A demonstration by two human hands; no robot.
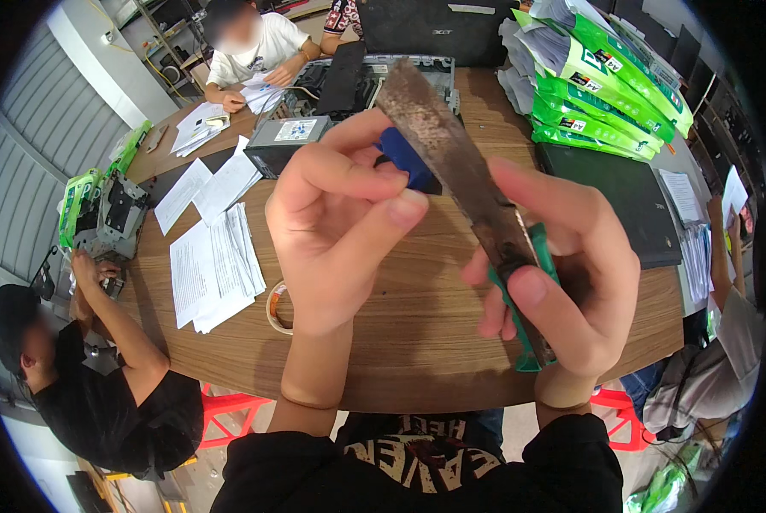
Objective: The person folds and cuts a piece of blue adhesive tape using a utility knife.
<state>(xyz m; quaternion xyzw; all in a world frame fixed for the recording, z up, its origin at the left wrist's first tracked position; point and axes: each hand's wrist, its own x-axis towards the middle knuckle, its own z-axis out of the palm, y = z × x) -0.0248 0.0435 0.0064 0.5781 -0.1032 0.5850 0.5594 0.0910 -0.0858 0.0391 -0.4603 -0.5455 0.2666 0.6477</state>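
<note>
My right hand [575, 269] grips a worn, rust-stained metal blade [440, 141] together with a green plastic part [540, 256], which looks like a handle; my palm and fingers hide much of it. The blade slants up and to the left, its broad end above my left hand. Between the bent fingers of my left hand [331, 224] is a small blue piece [403, 154], probably plastic, with a dark part beside it. The blade covers some of the blue piece, and I cannot tell whether they touch. Both hands are raised above the wooden table [434, 346].
Behind my hands lie an opened computer case [444, 67] and a power supply unit [286, 144]. Printed papers [213, 269] and a tape roll [279, 308] are left. Paper packs [594, 109] and a closed laptop [614, 199] stand right. Several people sit around.
</note>
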